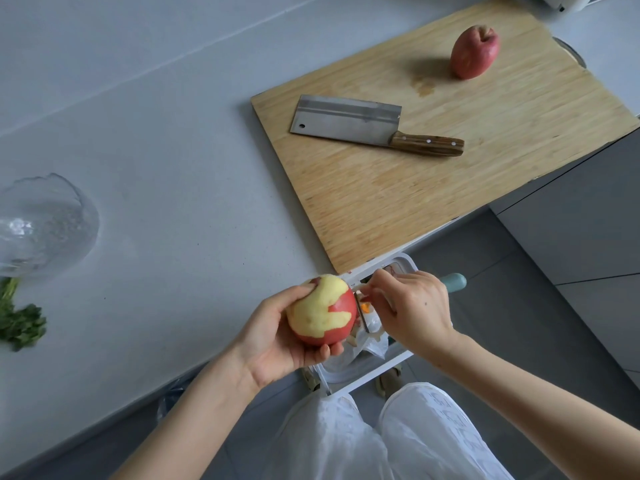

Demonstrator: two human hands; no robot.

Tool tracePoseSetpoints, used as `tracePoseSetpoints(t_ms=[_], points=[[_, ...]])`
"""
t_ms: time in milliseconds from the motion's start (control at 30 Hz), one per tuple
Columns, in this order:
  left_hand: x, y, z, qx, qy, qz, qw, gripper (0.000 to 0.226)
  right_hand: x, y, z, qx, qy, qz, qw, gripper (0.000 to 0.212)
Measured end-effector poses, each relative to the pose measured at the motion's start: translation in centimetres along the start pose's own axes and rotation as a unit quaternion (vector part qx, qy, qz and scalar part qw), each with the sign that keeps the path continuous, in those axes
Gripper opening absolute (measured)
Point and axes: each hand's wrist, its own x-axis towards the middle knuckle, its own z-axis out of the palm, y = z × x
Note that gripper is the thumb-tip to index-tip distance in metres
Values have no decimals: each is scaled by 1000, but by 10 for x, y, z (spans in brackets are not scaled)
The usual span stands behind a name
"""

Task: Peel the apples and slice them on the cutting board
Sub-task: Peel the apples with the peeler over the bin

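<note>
Apple (322,310) in left hand (273,344); right hand (412,306) holds peeler (454,282), handle pointing right

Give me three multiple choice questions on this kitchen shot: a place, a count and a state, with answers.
1. Where does the cleaver lie? A. on the cutting board B. in a sink C. on a plate
2. How many apples show? A. one B. two C. four
3. The held apple in the left hand is: A. unpeeled B. partly peeled C. sliced

Answers: 1 A, it lies flat on the wood. 2 B, the whole apple stands on the board, and the other is in hand. 3 B, yellow flesh shows between red skin patches, and the right hand holds a peeler beside it.
</note>
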Motion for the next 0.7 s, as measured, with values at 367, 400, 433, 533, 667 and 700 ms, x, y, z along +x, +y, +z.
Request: tracePoseSetpoints(t_ms=[367,400,433,533,667,700], points=[[-4,0,15,-37,-137,-70,987,54,15,-23,-12,-140,11,58,988,25],[-2,1,13,-55,-155,-80,983,57,16,-25,-13,-135,13,57,989,19],[0,1,12,-70,-170,-85,979,58,16,-27,-13,-129,16,56,990,17],[1,2,10,-77,-183,-84,976,58,17,-27,-13,-111,26,59,992,19],[-1,7,7,-79,-169,-74,980,62,20,-19,-21,-51,56,97,992,22],[-1,8,5,-86,-168,-67,980,62,21,-18,-25,-31,55,113,992,22]])
